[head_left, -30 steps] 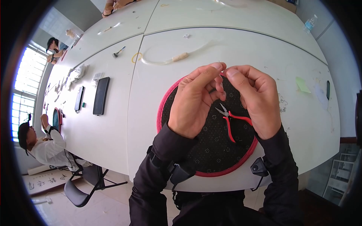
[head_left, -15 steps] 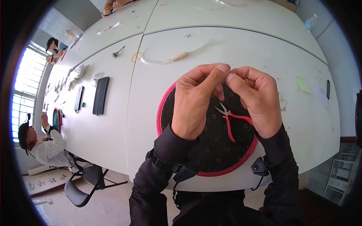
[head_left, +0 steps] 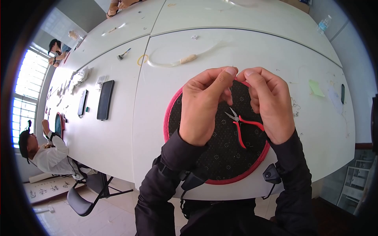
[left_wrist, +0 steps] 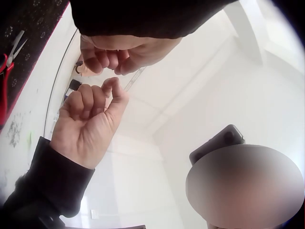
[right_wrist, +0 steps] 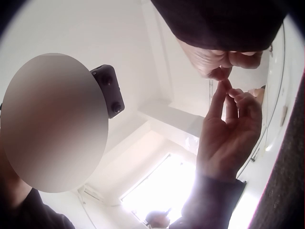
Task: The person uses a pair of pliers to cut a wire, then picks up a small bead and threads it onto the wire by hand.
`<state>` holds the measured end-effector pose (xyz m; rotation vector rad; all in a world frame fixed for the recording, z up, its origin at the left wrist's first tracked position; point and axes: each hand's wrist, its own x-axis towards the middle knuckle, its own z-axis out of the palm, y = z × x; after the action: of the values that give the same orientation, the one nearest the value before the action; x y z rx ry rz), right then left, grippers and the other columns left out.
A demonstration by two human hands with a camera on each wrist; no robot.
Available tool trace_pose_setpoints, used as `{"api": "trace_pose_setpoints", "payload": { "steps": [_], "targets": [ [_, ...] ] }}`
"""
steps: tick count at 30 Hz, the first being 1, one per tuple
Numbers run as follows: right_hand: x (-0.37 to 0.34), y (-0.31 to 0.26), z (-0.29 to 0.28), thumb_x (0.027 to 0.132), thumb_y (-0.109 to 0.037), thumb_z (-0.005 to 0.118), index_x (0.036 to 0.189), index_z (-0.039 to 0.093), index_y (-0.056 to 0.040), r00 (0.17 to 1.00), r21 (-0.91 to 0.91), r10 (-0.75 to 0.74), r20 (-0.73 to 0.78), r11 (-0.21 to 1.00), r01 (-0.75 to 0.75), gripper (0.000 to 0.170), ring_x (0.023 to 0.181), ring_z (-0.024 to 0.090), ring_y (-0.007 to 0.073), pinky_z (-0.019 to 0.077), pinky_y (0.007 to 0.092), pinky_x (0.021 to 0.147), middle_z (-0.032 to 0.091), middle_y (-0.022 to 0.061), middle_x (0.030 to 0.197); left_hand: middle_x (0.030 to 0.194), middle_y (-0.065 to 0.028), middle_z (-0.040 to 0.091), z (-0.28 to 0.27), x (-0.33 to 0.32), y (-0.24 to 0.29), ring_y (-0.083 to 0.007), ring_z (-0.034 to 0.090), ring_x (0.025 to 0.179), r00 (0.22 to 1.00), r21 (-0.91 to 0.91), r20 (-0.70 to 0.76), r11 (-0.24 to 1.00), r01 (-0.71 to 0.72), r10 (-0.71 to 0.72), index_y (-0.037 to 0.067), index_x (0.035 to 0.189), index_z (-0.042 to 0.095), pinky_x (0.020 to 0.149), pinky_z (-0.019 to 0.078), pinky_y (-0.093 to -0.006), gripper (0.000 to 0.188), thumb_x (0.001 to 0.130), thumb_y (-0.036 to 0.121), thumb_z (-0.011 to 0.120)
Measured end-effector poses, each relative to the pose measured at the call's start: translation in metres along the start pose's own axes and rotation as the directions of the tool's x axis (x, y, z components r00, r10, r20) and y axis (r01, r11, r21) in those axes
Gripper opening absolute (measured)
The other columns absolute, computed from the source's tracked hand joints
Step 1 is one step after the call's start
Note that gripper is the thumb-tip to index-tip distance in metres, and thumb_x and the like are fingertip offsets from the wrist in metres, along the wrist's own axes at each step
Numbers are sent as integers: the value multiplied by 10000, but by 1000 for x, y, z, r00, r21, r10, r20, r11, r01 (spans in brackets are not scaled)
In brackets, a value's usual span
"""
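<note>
Above the round black mat (head_left: 216,169) with a red rim, both hands are raised with their fingertips close together. My left hand (head_left: 201,106) pinches a thin, dark, pin-like piece (head_left: 232,66) between thumb and forefinger; only its tip shows. Beside it, the thumb and curled forefinger of my right hand (head_left: 271,103) pinch too, on something so fine that I cannot tell what it is. Small pliers (head_left: 240,135) with red handles lie on the mat below, jaws apart. In the left wrist view the right hand (left_wrist: 88,124) shows its palm side, fingers curled.
A bundle of clear strands (head_left: 165,64) with a beige wrap (head_left: 188,59) lies beyond the mat. Tiny dark curled bits (head_left: 295,106) and a green paper note (head_left: 316,88) lie to the right. Left are a black phone (head_left: 105,100) and a seated person (head_left: 53,153).
The left hand has turned, its back now more toward the head camera. Fingertips came together half a second ago and now stand slightly apart again. The pliers have not moved.
</note>
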<state>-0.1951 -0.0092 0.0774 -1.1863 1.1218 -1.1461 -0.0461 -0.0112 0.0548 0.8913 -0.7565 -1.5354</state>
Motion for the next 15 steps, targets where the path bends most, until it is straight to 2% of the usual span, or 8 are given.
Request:
{"api": "trace_pose_setpoints", "payload": {
  "steps": [1,3,5,8,15],
  "targets": [
    [0,3,0,1000,-253,575,960,677,2,1000,-30,-8,7,1000,8,278,543,350,1,284,196,504,445,-74,631,811,-24,668,1,0,0,-73,557,654,1000,11,-22,1000,-14,14,-26,991,729,595,476,-231,201,917,160,723],
    [0,4,1,1013,-289,553,967,670,-16,1000,-58,-6,18,998,7,300,512,289,4,247,206,471,349,-99,582,835,-22,655,1,-1,1,-83,564,696,1000,40,-9,999,-21,21,-20,1022,722,616,480,-255,197,948,159,686],
    [-1,3,1,1016,-283,553,970,670,-14,1000,-53,12,26,999,-10,297,513,294,3,248,206,471,354,-99,585,854,-28,658,1,-2,1,-88,569,718,1000,55,-1,998,-27,27,-18,1036,719,626,482,-265,199,963,159,668],
    [-1,2,-1,1005,-211,591,963,709,27,999,18,17,38,1000,-18,269,582,393,-14,285,195,501,590,-54,693,876,-46,686,0,-1,1,-87,575,720,999,55,1,998,-35,35,-21,1034,720,627,480,-261,201,961,160,671],
    [-2,1,1,1018,-205,569,948,708,16,997,-64,15,75,998,-11,271,559,360,-10,269,206,487,521,-70,643,821,-54,709,2,0,2,-62,555,667,998,42,-47,998,-37,39,-19,963,746,596,459,-223,184,903,154,731]
  ]
}}
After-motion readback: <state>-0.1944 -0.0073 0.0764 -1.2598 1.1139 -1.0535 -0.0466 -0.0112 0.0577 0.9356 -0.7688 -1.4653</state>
